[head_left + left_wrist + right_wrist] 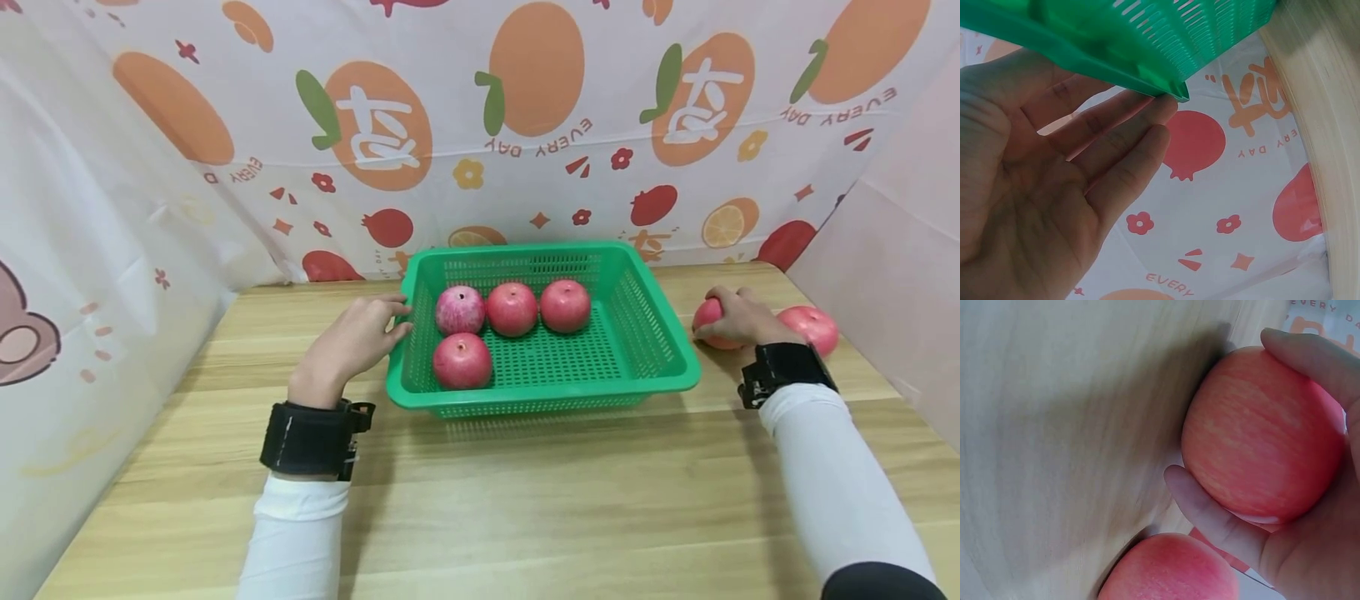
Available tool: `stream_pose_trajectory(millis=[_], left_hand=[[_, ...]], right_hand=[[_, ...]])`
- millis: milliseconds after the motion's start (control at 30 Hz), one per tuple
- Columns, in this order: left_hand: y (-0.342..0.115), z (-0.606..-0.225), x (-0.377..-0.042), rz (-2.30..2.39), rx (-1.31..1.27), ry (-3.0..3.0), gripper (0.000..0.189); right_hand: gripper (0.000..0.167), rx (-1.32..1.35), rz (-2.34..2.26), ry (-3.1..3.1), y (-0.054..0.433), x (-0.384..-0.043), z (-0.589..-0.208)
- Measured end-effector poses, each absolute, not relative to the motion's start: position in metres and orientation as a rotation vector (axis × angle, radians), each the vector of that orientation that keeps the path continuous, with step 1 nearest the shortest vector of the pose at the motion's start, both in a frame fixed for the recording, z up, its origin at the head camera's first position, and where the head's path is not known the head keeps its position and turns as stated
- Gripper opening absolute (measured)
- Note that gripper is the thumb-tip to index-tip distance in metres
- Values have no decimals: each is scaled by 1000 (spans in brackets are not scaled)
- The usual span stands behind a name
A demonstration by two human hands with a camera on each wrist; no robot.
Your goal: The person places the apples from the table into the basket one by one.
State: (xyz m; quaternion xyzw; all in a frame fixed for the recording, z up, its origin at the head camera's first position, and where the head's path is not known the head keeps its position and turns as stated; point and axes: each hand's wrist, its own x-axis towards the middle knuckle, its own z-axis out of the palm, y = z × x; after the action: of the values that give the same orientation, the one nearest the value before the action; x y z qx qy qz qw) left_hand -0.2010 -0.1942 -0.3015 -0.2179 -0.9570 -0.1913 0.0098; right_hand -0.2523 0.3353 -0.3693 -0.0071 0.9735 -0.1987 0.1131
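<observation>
At the right of the table, my right hand curls its fingers and thumb round a red apple, which is on or very close to the wood. Just beside that hand lies another apple, seen partly at the bottom of the right wrist view. A green plastic basket stands mid-table. My left hand is at its left rim; in the left wrist view the fairly straight fingertips touch the rim from below. Inside the basket are red apples and a darker, speckled pink round fruit.
The basket's fruit lies in its left and middle part, and its green mesh floor shows at the right. A fruit-print cloth hangs behind the wooden table, with more cloth at both sides.
</observation>
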Motion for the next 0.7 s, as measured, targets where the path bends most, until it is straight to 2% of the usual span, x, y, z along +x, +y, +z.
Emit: stream_pose_trajectory(millis=[300, 500, 700], left_hand=[[-193, -302, -201, -589, -680, -2980, 36], [-194, -305, -200, -591, -691, -2973, 34], [-194, -304, -201, -584, -687, -2964, 35]], right_hand=[[64, -24, -581, 2863, 336, -251, -368], [68, -108, -619, 2849, 334, -247, -362], [78, -58, -723, 2833, 330, -247, -354]])
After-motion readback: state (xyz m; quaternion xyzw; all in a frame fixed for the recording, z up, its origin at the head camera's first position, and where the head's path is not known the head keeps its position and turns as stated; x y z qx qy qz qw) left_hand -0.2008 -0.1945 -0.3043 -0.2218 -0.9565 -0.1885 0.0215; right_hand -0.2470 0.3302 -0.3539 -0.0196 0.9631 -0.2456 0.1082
